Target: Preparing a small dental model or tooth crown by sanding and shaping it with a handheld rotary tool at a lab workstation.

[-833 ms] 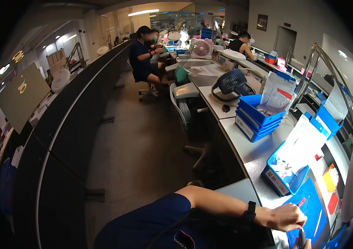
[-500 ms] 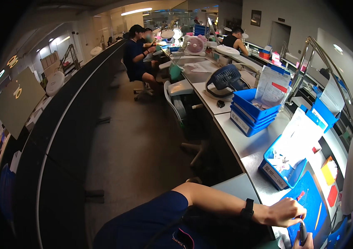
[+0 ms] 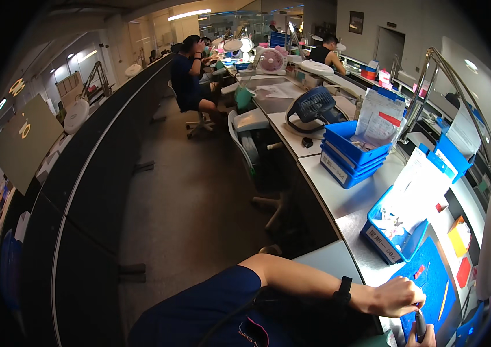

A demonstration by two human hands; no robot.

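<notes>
My left hand, with a black watch on its wrist, is over the near edge of the blue mat. Its fingers are closed in a pinch; whatever is between them is too small to make out. Just below, at the lower edge of the picture, my right hand grips a dark pen-shaped tool handle. The tool's upper end meets the left fingertips. On the mat lie a small red piece and a thin yellowish stick.
A blue bin with small bags and a paper sheet stands beyond the mat. Farther off are stacked blue trays and a dark fan. A lamp arm arches at right. Other people sit along the bench.
My hands have barely moved and keep their hold. A person farther along the bench has raised a hand to the head.
</notes>
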